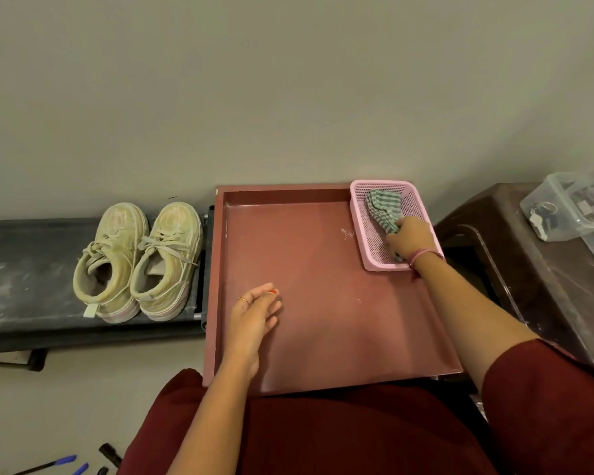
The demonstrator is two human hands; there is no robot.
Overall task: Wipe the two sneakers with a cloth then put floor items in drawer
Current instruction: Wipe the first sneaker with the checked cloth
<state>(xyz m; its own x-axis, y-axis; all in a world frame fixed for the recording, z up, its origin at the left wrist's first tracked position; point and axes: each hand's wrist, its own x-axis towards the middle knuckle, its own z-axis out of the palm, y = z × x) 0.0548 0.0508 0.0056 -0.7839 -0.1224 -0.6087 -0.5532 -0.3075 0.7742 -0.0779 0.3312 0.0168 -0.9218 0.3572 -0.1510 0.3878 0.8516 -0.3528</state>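
At two o'clock inside the open drawer (288, 255), the right hand (410, 236) grips the cloth (383, 209) in a pink basket (415, 204). Left hand (254, 315) hovers relaxed. Both sneakers (138, 262) sit at nine o'clock.

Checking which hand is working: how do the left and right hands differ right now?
The right hand grips the striped cloth inside the pink basket; the left hand holds nothing, fingers relaxed. The right hand reaches to the drawer's far corner; the left hand sits nearer its middle. Both are over the drawer.
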